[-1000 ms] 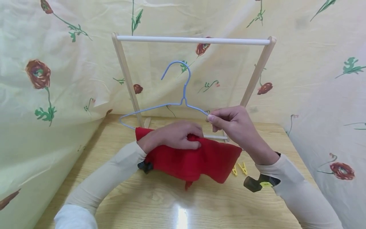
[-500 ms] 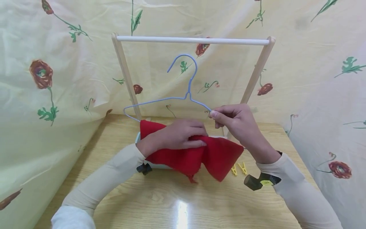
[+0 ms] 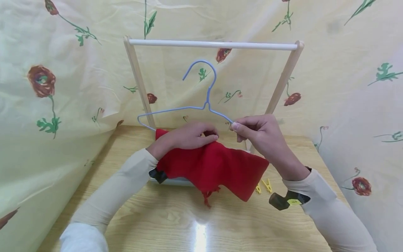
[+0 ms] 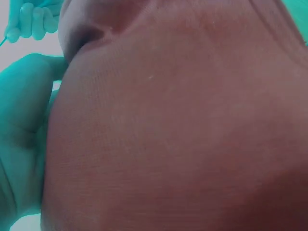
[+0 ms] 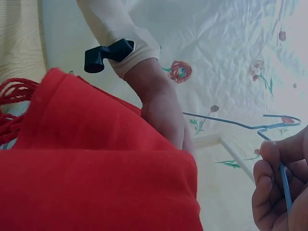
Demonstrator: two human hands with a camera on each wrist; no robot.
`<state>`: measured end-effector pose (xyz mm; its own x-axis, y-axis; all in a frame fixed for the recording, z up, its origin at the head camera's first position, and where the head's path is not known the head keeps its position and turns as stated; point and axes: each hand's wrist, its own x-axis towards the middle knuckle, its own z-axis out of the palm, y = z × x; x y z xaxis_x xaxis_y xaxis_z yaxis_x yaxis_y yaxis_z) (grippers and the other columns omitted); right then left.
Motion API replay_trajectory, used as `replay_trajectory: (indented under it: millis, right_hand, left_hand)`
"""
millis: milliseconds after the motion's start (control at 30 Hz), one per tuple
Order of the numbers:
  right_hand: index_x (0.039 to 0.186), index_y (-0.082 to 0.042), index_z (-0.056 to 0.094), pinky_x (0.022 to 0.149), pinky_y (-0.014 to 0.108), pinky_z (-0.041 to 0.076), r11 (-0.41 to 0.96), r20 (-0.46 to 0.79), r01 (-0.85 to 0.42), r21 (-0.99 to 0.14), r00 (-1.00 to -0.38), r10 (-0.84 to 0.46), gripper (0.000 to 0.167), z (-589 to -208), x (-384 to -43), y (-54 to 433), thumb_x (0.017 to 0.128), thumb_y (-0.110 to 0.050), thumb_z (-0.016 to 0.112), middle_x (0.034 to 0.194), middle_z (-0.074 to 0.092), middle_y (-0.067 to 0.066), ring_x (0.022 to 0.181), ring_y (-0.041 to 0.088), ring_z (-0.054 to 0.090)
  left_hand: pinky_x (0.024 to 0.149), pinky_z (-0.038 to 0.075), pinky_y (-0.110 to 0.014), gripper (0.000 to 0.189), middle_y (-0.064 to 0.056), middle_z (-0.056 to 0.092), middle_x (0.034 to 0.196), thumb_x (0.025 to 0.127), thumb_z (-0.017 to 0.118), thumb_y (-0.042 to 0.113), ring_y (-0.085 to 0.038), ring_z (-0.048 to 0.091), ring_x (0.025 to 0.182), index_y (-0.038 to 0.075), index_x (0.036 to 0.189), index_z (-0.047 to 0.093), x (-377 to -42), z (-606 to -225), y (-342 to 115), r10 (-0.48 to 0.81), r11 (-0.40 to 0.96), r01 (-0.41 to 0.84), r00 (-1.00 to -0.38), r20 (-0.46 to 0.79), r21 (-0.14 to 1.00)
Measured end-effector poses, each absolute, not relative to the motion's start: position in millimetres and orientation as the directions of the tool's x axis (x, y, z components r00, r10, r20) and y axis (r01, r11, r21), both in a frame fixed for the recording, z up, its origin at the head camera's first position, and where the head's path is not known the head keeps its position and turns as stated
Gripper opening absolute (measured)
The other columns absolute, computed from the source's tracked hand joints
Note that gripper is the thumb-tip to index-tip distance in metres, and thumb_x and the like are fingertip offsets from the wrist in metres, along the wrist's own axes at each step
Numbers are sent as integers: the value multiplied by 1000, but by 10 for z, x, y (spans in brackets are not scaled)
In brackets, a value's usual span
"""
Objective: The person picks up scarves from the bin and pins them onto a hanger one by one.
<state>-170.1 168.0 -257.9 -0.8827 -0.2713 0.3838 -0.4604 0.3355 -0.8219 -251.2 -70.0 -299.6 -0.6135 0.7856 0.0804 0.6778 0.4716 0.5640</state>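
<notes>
A red fringed scarf [image 3: 217,164] is draped over the lower part of a blue wire hanger [image 3: 208,96], whose hook points up. My left hand [image 3: 187,135] holds the scarf at its upper fold, the thumb on the near side and the fingertips hidden behind the cloth. The left wrist view is filled by the scarf [image 4: 163,125], with the thumb [image 4: 24,101] at its edge. My right hand [image 3: 262,134] pinches the hanger's right shoulder between thumb and fingers. In the right wrist view, the wire [image 5: 285,185] runs through those curled fingers.
Behind the hands stands a rack with wooden legs and a white top bar [image 3: 214,44]. Two yellow clothespins [image 3: 267,185] lie on the wooden table [image 3: 163,220] at the right. A pale container [image 3: 176,182] is mostly covered by the scarf. Flowered sheets [image 3: 78,87] surround the table.
The hanger has risen and shifted slightly right with my right hand. My left hand has slid back toward the scarf's upper fold, and the front of the scarf hangs more spread out.
</notes>
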Motion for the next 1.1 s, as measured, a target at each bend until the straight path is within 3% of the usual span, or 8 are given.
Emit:
replay_trajectory:
  millis: [233,433,633,767,933,1100]
  right_hand:
    - [100,7,77,68,24,55,329,386,-455,-827,-886,-255,15,-2584,-1687,1657,96,-5,70,68,68,2,66,17,64]
    - [101,7,77,68,24,55,339,390,-456,-823,-887,-247,15,-2583,-1678,1648,96,-5,70,68,68,1,66,17,65]
    - [103,9,76,69,24,57,334,378,-440,-833,-895,-237,17,-2582,-1677,1654,96,-6,70,70,69,0,66,17,66]
    - [104,9,76,69,24,56,328,366,-431,-840,-898,-243,17,-2581,-1671,1663,97,-6,70,70,69,-1,66,17,66]
    - [104,8,76,68,25,56,342,335,-413,-844,-904,-265,17,-2580,-1643,1657,97,-5,69,75,70,-2,66,18,65]
    - [103,6,77,68,27,54,360,309,-401,-842,-907,-287,16,-2586,-1629,1663,98,-6,67,70,66,3,66,20,62]
  left_hand:
    - [107,41,-32,52,15,63,126,104,40,59,-7,57,116,29,138,64,-2517,-3032,-757,748,645,564,-606,-272,516]
    - [109,40,-33,59,17,62,127,99,39,68,-5,56,118,30,139,63,-2497,-3037,-806,760,639,545,-558,-334,543]
    - [98,47,-34,38,10,64,115,96,62,47,-11,59,108,24,126,63,-2477,-3002,-895,836,530,601,-490,-248,598]
    - [92,49,-32,24,9,66,106,97,66,34,-12,62,100,22,118,65,-2479,-2998,-931,877,440,626,-455,-157,644]
    - [84,50,-31,10,5,63,97,100,66,20,-14,60,91,15,109,65,-2503,-3034,-974,910,242,687,-405,84,685]
    - [83,53,-32,13,3,64,101,97,69,9,-14,61,91,10,110,67,-2476,-3050,-1016,836,109,752,-423,349,650]
